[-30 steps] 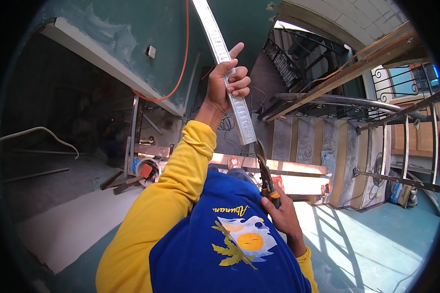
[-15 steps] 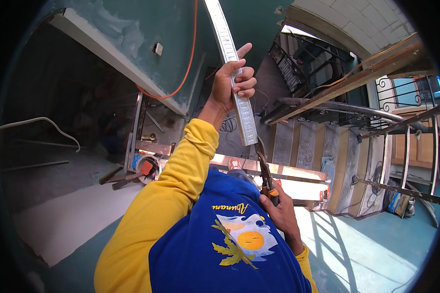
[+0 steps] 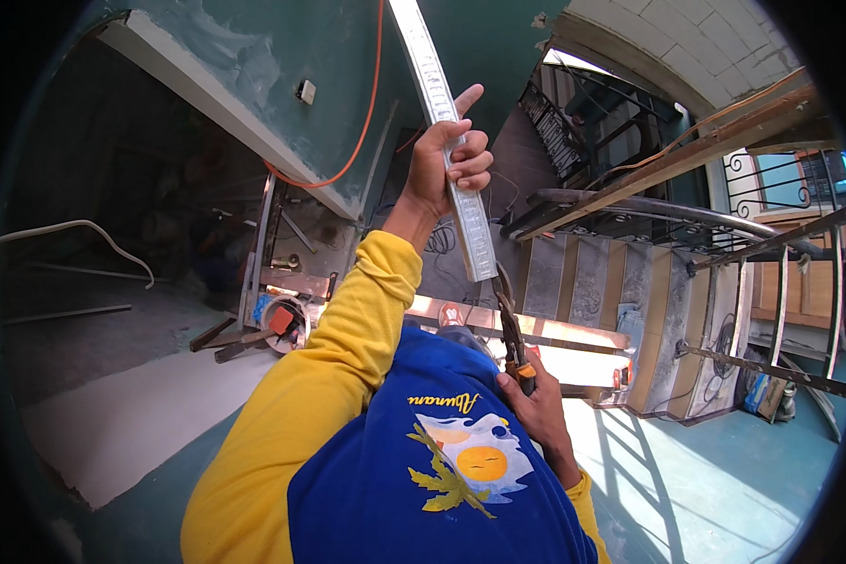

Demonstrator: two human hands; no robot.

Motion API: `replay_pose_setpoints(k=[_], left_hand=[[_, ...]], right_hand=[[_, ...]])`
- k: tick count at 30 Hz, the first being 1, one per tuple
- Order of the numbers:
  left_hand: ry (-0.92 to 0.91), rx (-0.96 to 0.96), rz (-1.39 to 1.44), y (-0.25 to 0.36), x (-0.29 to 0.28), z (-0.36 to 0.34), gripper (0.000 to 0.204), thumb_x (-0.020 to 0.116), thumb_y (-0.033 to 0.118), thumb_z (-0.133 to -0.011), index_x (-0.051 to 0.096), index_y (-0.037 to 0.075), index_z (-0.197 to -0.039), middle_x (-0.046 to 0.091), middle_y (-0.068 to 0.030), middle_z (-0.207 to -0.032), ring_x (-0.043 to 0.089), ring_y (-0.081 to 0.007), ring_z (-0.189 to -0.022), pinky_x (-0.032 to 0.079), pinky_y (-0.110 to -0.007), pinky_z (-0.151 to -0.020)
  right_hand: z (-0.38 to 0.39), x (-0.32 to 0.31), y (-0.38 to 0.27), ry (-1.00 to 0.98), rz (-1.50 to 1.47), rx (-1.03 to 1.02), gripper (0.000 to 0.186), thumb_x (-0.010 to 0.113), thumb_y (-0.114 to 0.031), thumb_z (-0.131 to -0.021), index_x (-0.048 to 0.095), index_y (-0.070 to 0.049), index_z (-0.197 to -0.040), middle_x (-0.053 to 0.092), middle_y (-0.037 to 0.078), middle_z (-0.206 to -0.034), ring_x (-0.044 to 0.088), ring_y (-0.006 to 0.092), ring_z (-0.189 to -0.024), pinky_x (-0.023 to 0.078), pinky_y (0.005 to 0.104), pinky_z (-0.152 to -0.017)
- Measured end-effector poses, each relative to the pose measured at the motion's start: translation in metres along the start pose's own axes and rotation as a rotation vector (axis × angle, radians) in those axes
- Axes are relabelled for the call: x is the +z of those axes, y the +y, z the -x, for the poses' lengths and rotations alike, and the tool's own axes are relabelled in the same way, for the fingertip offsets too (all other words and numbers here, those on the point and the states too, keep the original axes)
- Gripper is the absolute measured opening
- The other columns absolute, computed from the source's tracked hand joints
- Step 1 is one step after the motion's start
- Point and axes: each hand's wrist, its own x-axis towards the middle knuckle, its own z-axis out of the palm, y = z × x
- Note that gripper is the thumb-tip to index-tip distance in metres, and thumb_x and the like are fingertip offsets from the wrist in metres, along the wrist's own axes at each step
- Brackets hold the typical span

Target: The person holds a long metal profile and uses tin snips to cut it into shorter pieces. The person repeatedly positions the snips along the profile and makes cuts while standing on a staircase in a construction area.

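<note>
My left hand [image 3: 444,162] is wrapped round a long, silvery metal channel [image 3: 476,240], its index finger stretched out past the far side. The channel slants up and away, and its far end leaves the top of the view. Lower down, my right hand [image 3: 540,414] grips a pair of snips [image 3: 511,329] by dark handles with orange parts. The jaws point up at the channel's near end, at its right corner. Whether the blades are on the metal or just beside it I cannot tell.
Stairs [image 3: 587,282] descend on the right beside a wooden rail [image 3: 667,160] and metal railings. An orange cord [image 3: 374,94] hangs along the green wall. A bucket of tools [image 3: 285,324] stands at left, near wood offcuts [image 3: 240,348]. A pale board [image 3: 132,423] lies lower left.
</note>
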Motion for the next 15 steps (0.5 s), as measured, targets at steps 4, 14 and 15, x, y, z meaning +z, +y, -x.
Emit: replay_pose_setpoints(k=[4, 14, 15], left_hand=[[-0.009, 0.015, 0.008, -0.001, 0.002, 0.001, 0.059, 0.047, 0.020, -0.105, 0.038, 0.016, -0.163, 0.032, 0.0041, -0.066, 0.032, -0.0038, -0.048, 0.037, -0.020, -0.042], [-0.007, 0.009, -0.003, -0.002, 0.004, 0.002, 0.060, 0.048, 0.020, -0.104, 0.037, 0.015, -0.163, 0.033, 0.0037, -0.065, 0.032, -0.0042, -0.047, 0.037, -0.020, -0.041], [-0.008, 0.007, -0.007, -0.002, 0.004, 0.001, 0.060, 0.048, 0.020, -0.104, 0.037, 0.015, -0.163, 0.033, 0.0037, -0.065, 0.032, -0.0043, -0.047, 0.037, -0.020, -0.041]], right_hand=[[0.000, 0.008, 0.002, 0.072, -0.020, -0.073, 0.044, 0.075, -0.029, -0.100, 0.062, -0.002, -0.131, 0.070, 0.010, -0.097, 0.064, 0.0186, -0.090, 0.051, 0.0340, -0.082], [-0.001, 0.021, 0.010, 0.144, 0.026, -0.057, 0.045, 0.079, -0.022, -0.097, 0.066, 0.003, -0.132, 0.078, 0.018, -0.099, 0.077, 0.0248, -0.093, 0.056, 0.0378, -0.085], [-0.001, 0.023, 0.014, 0.147, 0.031, -0.059, 0.046, 0.079, -0.023, -0.097, 0.065, 0.003, -0.134, 0.078, 0.018, -0.099, 0.077, 0.0250, -0.093, 0.056, 0.0379, -0.085]])
